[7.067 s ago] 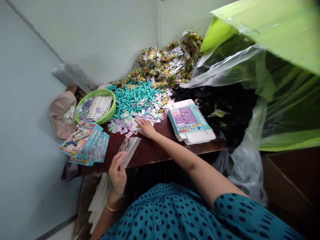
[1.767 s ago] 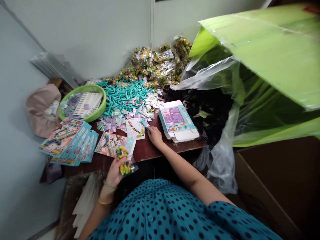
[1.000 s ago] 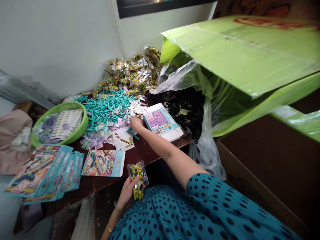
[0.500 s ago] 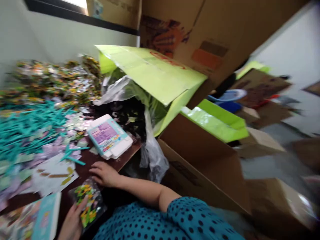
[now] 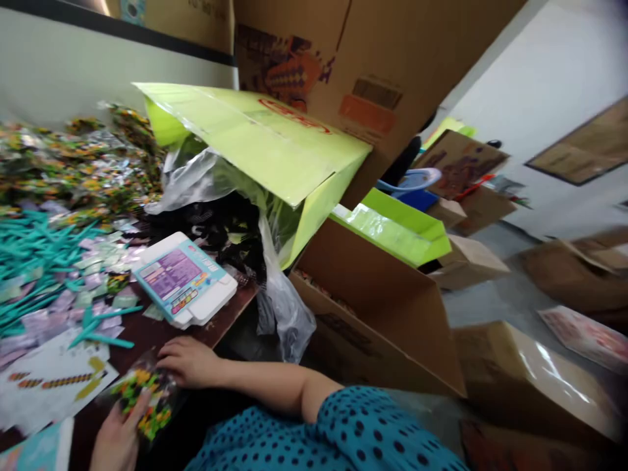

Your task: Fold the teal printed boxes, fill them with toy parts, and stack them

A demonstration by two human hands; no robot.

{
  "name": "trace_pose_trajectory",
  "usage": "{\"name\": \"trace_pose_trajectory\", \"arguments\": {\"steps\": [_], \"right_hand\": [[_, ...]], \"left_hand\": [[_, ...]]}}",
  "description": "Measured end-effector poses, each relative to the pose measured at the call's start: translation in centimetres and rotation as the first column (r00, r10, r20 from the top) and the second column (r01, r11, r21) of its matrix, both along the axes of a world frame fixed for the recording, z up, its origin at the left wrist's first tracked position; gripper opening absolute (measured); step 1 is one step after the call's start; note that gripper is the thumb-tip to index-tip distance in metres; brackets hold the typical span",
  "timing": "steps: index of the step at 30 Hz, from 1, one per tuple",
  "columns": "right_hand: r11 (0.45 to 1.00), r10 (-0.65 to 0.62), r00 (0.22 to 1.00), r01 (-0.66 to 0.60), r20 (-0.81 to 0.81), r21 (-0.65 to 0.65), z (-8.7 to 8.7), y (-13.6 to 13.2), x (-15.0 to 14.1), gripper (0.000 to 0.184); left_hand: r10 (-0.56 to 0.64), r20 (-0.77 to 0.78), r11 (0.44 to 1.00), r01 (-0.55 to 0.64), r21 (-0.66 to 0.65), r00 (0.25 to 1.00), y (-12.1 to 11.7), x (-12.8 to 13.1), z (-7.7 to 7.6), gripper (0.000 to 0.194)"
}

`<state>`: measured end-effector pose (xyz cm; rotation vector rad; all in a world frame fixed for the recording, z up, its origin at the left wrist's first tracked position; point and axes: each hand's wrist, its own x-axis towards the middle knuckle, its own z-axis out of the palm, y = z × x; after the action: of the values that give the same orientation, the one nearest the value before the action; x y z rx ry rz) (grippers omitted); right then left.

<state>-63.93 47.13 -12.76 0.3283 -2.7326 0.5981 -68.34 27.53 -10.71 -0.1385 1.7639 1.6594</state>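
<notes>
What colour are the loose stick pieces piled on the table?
The stick pieces are teal, seen best in the head view.

Sleeve (image 5: pixel 377 425): teal, black polka dots. Sticks (image 5: pixel 34 252): teal. Carton flaps (image 5: pixel 260 144): lime green, red print. Tabletop (image 5: pixel 142 333): dark reddish brown. Flat box (image 5: pixel 184 278) was light blue, purple panel, white edges. Bagged pieces (image 5: pixel 144 399) were green, orange, yellow, black.

Packing workshop | open cardboard cartons (image 5: pixel 383 314) | heaped small parts (image 5: pixel 39 255) | flat product boxes (image 5: pixel 184 278)
</notes>
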Motion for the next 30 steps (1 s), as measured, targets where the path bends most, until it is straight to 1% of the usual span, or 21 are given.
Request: {"name": "trace_pose_trajectory", "arguments": {"steps": [2,5,6,7,8,9,11,13,15,16,18,20,23,26,30], "right_hand": [[0.998,-0.001,0.999,0.004,0.049,-0.055,0.6,0.0,0.3,0.027],[0.985,0.011,0.996,0.005,0.093,-0.175,1.7,-0.4,1.2,0.027],[0.976,0.013,0.994,0.01,0.106,-0.218,1.9,-0.6,1.5,0.028],[0.966,0.006,0.993,0.026,0.12,-0.256,2.1,-0.7,1.8,0.03],[0.956,-0.004,0.992,0.042,0.129,-0.29,2.2,-0.9,2.0,0.031],[0.944,-0.011,0.991,0.054,0.133,-0.326,2.2,-1.0,2.2,0.03],[0.909,-0.039,0.99,0.092,0.137,-0.407,2.2,-1.3,1.9,0.028],[0.865,-0.057,0.99,0.115,0.131,-0.488,2.2,-1.9,0.9,0.028],[0.838,-0.039,0.993,0.092,0.108,-0.538,2.5,-2.7,-0.9,0.029],[0.838,-0.024,0.995,0.072,0.095,-0.54,2.6,-3.2,-2.0,0.03],[0.863,-0.02,0.996,0.059,0.083,-0.502,2.9,-3.9,-4.8,0.034],[0.897,-0.072,0.992,0.11,0.103,-0.429,3.0,-4.2,-7.6,0.037],[0.929,-0.175,0.972,0.216,0.157,-0.301,2.7,-4.1,-10.6,0.04],[0.945,-0.226,0.957,0.261,0.18,-0.199,2.3,-3.9,-11.6,0.038],[0.945,-0.262,0.942,0.295,0.211,-0.144,2.0,-3.8,-10.7,0.037]], "left_hand": [[0.035,0.04,0.999,-0.036,0.015,0.999,0.8,0.4,1.2,0.071],[0.082,0.012,0.995,-0.083,0.047,0.997,1.4,1.3,3.3,0.068],[0.105,0.03,0.991,-0.108,0.083,0.994,1.4,1.6,4.0,0.068],[0.128,0.08,0.981,-0.138,0.134,0.988,1.3,2.0,4.8,0.068],[0.158,0.158,0.965,-0.186,0.184,0.975,1.0,2.3,5.5,0.067],[0.161,0.26,0.951,-0.221,0.218,0.952,0.6,2.7,6.3,0.064],[0.135,0.38,0.921,-0.257,0.292,0.915,-0.5,3.6,7.7,0.057],[0.114,0.416,0.9,-0.271,0.342,0.902,-1.7,4.7,8.8,0.05],[0.118,0.411,0.892,-0.279,0.357,0.904,-3.0,5.4,9.6,0.046],[0.131,0.407,0.891,-0.287,0.351,0.904,-3.6,5.5,9.8,0.046],[0.185,0.388,0.885,-0.324,0.334,0.903,-4.7,5.1,10.0,0.046],[0.237,0.361,0.864,-0.365,0.345,0.902,-5.8,4.1,10.0,0.045],[0.27,0.33,0.81,-0.399,0.431,0.905,-7.5,2.6,10.1,0.043],[0.304,0.327,0.771,-0.433,0.467,0.895,-8.8,1.5,9.9,0.039],[0.339,0.37,0.769,-0.481,0.421,0.865,-9.6,1.0,9.0,0.036]]}}
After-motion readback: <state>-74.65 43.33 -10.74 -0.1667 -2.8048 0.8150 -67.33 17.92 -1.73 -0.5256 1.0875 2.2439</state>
